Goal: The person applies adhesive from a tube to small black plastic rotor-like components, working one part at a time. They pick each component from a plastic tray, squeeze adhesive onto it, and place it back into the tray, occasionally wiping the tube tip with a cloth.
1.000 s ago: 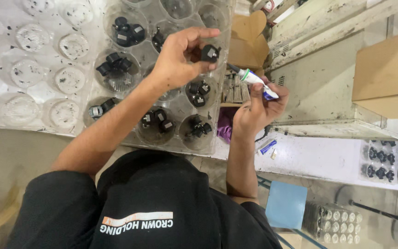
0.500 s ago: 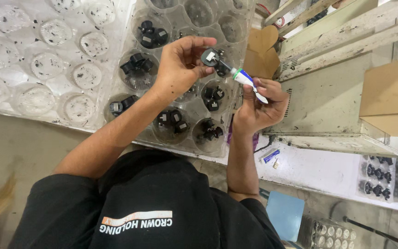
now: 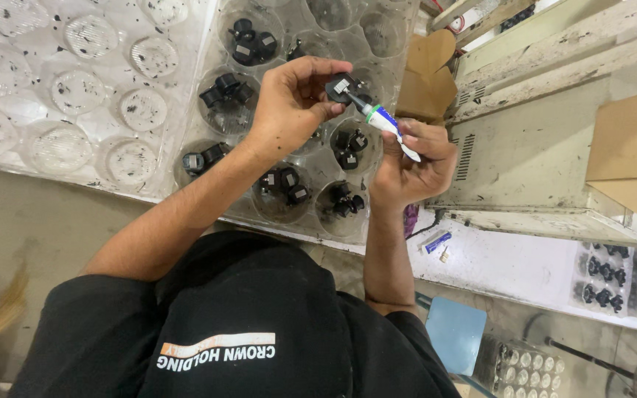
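My left hand (image 3: 289,103) pinches a small black plastic part (image 3: 342,88) between thumb and fingers, above a clear moulded tray (image 3: 385,51) whose round pockets hold several similar black parts (image 3: 283,183). My right hand (image 3: 411,166) grips a small white and blue glue tube (image 3: 381,119), tilted up to the left. The tube's nozzle touches the black part. Both forearms reach up from my black shirt.
A second clear tray (image 3: 75,96) with round pockets lies to the left. A brown cardboard piece (image 3: 425,74) and a grey metal housing (image 3: 540,162) stand to the right. On the white bench (image 3: 510,265) lie a small blue tube and more black parts (image 3: 602,284).
Both hands came together over the tray. The glue tube's tip, apart from the black part a second ago, now touches it.
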Available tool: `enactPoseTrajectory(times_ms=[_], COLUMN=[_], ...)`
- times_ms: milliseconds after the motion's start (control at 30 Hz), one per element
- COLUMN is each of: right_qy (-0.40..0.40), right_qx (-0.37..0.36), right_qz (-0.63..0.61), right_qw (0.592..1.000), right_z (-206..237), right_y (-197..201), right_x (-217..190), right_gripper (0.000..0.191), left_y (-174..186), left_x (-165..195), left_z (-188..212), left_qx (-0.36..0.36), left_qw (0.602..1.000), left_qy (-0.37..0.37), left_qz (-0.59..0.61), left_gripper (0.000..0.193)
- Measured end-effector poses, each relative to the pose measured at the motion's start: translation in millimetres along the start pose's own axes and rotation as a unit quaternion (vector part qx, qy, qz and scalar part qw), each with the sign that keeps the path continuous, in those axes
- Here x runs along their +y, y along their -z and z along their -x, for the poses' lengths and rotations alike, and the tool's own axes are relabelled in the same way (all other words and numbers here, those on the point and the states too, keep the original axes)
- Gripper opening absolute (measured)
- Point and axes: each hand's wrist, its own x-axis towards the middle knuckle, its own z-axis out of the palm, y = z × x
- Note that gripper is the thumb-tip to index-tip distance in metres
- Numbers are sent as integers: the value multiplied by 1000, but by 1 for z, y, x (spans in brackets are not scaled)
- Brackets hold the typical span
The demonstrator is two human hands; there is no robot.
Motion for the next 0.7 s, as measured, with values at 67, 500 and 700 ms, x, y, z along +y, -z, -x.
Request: enactPoseTrajectory(times_ms=[67, 500, 700], right_qy=[33, 46, 43], right_qx=[-4, -30, -33], right_qz=[1, 21, 25], right_qw=[999, 998, 998], right_z=[0, 0, 1], right_y=[-1, 1, 3], right_x=[1, -3, -5], right_gripper=[32, 35, 36], left_y=[0, -1, -1], left_x=[-2, -5, -13], left_z=[1, 4, 6], left_qx=[-3, -3, 6], left_qw=[1000, 997, 996], left_qy=[1, 43, 33], left_qz=[10, 60, 80], left_gripper=[46, 43, 44])
